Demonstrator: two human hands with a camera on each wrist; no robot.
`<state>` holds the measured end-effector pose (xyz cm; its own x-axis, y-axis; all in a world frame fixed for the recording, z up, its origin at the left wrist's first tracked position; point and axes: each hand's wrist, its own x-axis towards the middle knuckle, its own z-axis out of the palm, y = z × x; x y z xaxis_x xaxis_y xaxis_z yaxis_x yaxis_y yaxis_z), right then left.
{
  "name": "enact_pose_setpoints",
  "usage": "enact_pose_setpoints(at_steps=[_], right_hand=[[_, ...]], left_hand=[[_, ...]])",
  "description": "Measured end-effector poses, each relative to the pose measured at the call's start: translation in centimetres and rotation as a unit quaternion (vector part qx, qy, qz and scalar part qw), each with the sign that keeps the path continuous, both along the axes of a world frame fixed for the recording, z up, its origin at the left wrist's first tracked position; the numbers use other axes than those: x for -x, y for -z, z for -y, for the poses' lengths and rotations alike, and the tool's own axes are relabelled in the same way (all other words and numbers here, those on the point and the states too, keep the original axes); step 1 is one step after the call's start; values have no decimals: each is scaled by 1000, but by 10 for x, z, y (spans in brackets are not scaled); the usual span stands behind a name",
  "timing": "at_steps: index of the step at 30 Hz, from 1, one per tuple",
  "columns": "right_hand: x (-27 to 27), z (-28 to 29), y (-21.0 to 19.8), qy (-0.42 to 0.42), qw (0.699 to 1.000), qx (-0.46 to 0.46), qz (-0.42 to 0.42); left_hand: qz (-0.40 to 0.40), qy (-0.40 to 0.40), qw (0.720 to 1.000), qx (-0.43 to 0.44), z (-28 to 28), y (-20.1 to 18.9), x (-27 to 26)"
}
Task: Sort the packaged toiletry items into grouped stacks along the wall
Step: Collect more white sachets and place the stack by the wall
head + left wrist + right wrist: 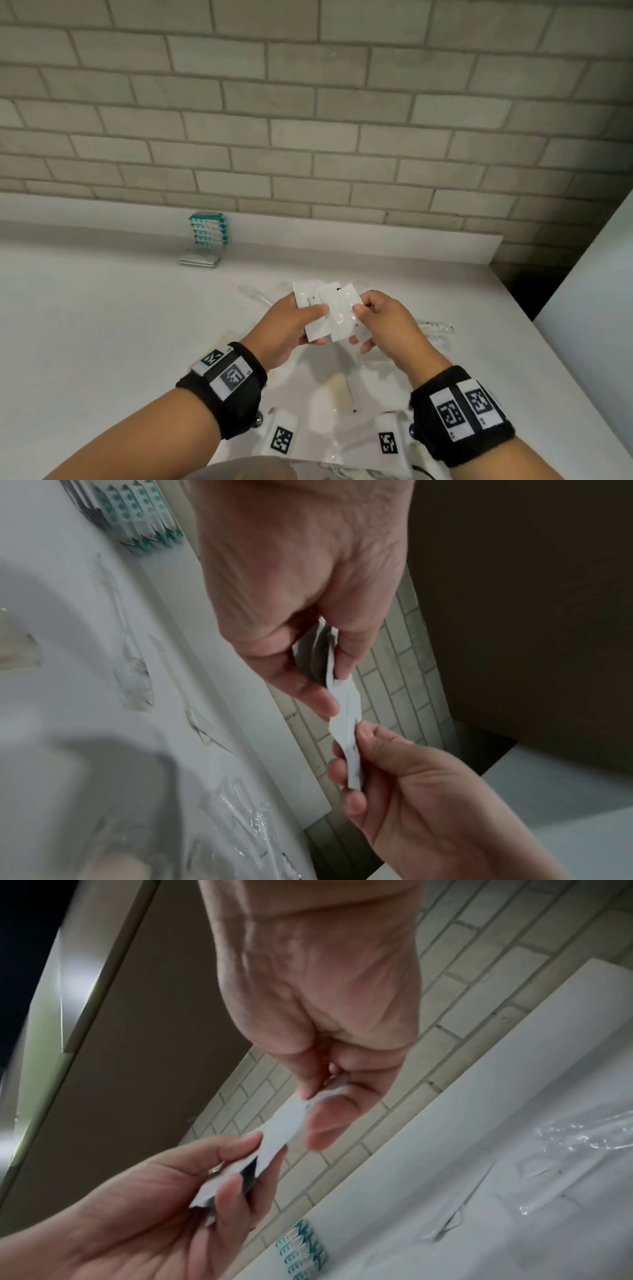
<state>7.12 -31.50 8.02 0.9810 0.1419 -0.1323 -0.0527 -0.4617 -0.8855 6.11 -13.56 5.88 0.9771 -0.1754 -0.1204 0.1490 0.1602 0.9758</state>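
Note:
Over the middle of the white counter (102, 325), both hands hold a small fan of flat white sachets (329, 311). My left hand (313, 317) grips the bundle, thumb on top and fingers beneath. My right hand (361, 325) pinches the right edge of the frontmost sachet (346, 718); the right wrist view shows that sachet (281, 1134) between thumb and forefinger. Against the wall's ledge stands a stack of teal-and-white packets (208, 228), with a low pile of grey sachets (199, 258) just in front of it.
Clear-wrapped items lie loose on the counter: one behind the hands (253, 294), one to the right (435, 329), more below the wrists (342, 390). A brick wall (308, 137) backs the counter. A white panel (589, 291) and a dark gap (520, 287) bound the right side.

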Motion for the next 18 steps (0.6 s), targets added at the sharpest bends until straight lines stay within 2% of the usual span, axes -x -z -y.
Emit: enact_pose_setpoints(at_steps=[3, 5, 7, 10, 12, 15, 18], right_hand=[[-2, -3, 0, 92, 995, 1, 28], [-2, -4, -1, 106, 993, -38, 31], [4, -12, -2, 68, 995, -76, 24], [12, -33, 1, -14, 998, -57, 21], [10, -44, 6, -17, 997, -28, 69], [1, -43, 5, 12, 980, -3, 199], [-2, -38, 5, -66, 959, 39, 274]], left_hand=[[-8, -34, 999, 11, -10, -1, 3], [-10, -48, 999, 7, -17, -1, 4], [-13, -54, 998, 6, -21, -1, 4], [-3, -36, 999, -2, -19, -2, 5], [0, -31, 999, -6, -20, -2, 4], [-35, -47, 998, 18, -30, -2, 1], [-76, 6, 996, 47, -40, -3, 0]])
